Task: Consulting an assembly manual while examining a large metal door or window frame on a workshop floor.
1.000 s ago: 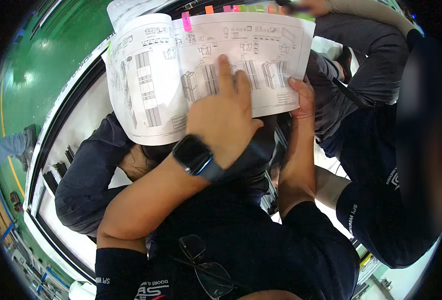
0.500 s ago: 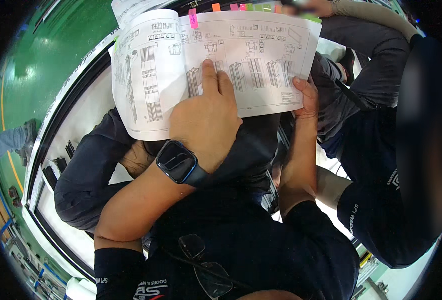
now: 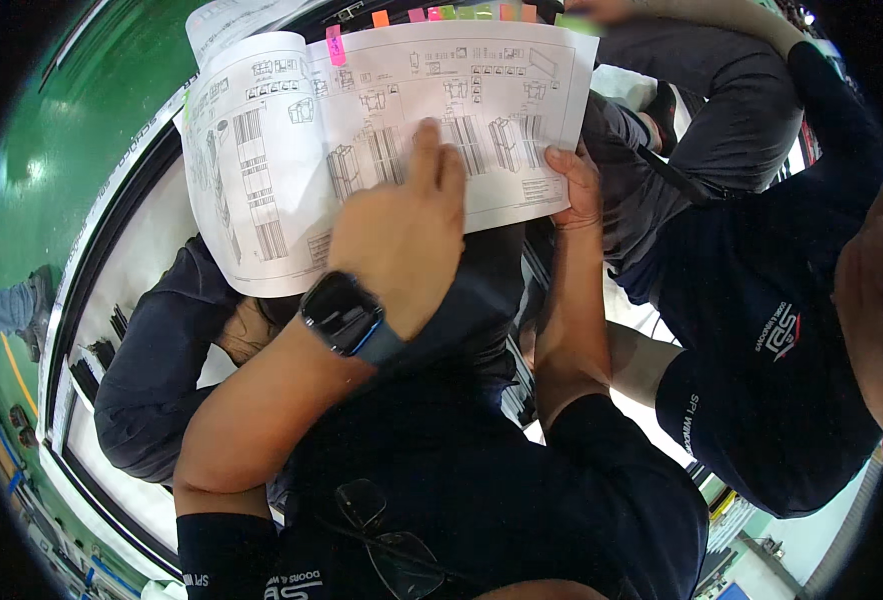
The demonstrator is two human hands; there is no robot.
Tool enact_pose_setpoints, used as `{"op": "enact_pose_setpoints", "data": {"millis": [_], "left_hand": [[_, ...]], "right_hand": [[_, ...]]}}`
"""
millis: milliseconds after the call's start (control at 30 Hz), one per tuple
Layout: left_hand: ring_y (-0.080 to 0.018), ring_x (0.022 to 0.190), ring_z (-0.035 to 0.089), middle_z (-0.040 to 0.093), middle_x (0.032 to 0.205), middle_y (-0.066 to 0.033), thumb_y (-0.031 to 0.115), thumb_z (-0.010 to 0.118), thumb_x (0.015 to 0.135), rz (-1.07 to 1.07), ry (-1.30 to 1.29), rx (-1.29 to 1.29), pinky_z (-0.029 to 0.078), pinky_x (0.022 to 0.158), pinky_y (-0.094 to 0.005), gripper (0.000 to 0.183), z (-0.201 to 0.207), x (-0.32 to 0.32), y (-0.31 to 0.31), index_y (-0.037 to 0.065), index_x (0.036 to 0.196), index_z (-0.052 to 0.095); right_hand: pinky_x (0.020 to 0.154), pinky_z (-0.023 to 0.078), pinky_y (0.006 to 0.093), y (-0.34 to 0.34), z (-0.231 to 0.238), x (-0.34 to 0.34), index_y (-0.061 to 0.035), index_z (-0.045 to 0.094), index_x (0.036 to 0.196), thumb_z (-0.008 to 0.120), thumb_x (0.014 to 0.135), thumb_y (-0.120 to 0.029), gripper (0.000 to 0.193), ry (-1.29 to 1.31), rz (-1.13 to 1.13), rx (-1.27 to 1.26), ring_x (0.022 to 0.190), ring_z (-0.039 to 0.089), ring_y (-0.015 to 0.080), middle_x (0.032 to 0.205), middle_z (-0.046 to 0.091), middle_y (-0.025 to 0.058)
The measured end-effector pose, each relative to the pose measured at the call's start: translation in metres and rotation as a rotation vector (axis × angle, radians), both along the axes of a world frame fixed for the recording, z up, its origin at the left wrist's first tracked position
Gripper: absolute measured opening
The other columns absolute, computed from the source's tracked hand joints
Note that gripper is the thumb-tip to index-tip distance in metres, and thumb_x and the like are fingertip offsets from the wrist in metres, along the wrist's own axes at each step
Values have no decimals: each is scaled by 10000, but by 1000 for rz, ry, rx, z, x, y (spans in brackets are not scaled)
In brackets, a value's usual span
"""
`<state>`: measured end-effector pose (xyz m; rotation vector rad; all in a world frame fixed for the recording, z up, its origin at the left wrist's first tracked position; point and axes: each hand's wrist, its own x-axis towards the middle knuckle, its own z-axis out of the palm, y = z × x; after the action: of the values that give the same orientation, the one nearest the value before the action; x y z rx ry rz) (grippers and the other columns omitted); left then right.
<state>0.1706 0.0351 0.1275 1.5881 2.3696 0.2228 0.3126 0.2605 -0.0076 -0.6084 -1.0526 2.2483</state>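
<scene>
An open booklet of technical line drawings [image 3: 382,215] rests across my lap, with colored tabs along its top edge. Over its right page, my left hand [image 3: 397,235] has its index finger stretched out, the middle finger beside it. The index tip lies among the profile drawings; whether it touches the paper I cannot tell. A dark smartwatch [image 3: 344,313] is on my left wrist. My right hand [image 3: 576,188] grips the booklet's lower right edge, thumb on top and the other fingers behind the page.
A co-worker in dark clothing [image 3: 752,350] sits close on my right, a hand [image 3: 602,10] at the booklet's top right corner. Under us is a large black-edged frame [image 3: 112,250]. Dark strips [image 3: 87,375] lie at left. Glasses [image 3: 402,560] hang on my shirt. Green floor [image 3: 102,120] lies beyond.
The booklet and both my hands have shifted left in view. My left index finger has moved rightward across the page's drawings. The co-worker's upper body shows more now.
</scene>
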Motion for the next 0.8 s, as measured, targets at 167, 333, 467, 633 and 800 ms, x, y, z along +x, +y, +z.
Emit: {"op": "enact_pose_setpoints", "data": {"millis": [167, 333, 467, 633, 800], "left_hand": [[-316, 821, 703, 391, 1481, -246, 231, 756, 772, -19, -24, 101, 581, 686, -391, 708, -8, 11, 21, -22, 1364, 462], [-311, 841, 708, 402, 1471, -245, 234, 752, 777, -21, 1, 60, 582, 693, -385, 703, -6, 13, 26, -21, 1365, 464], [-296, 821, 707, 433, 1445, -245, 239, 756, 775, -12, 27, 62, 581, 675, -381, 691, -7, 13, 27, -22, 1351, 477], [-291, 789, 705, 447, 1430, -253, 220, 741, 780, -21, 54, 72, 579, 660, -374, 654, -9, 20, 25, -23, 1333, 493], [-300, 766, 705, 443, 1431, -257, 202, 727, 783, -16, 28, 113, 577, 653, -378, 643, -9, 19, 23, -22, 1335, 486]], "right_hand": [[975, 507, 386, -2, 5, -2, 38, 439, 1390, 706, 761, -33, 687, 0, -2, 4, 1076, 633, 302, 1226, 613, 205], [975, 504, 382, 1, -1, 1, 26, 448, 1390, 710, 757, -31, 688, -13, -9, -12, 1088, 626, 305, 1231, 611, 206], [969, 509, 382, -2, 4, -3, 22, 472, 1381, 707, 759, -26, 667, 2, -5, -14, 1081, 633, 300, 1239, 616, 197], [963, 517, 383, 1, 1, 1, 13, 489, 1376, 698, 763, -5, 647, 16, 6, -32, 1076, 641, 292, 1243, 623, 183], [943, 531, 382, -4, 8, -1, 7, 503, 1366, 683, 773, 16, 619, 23, 2, -35, 1076, 645, 287, 1221, 635, 181]]}}
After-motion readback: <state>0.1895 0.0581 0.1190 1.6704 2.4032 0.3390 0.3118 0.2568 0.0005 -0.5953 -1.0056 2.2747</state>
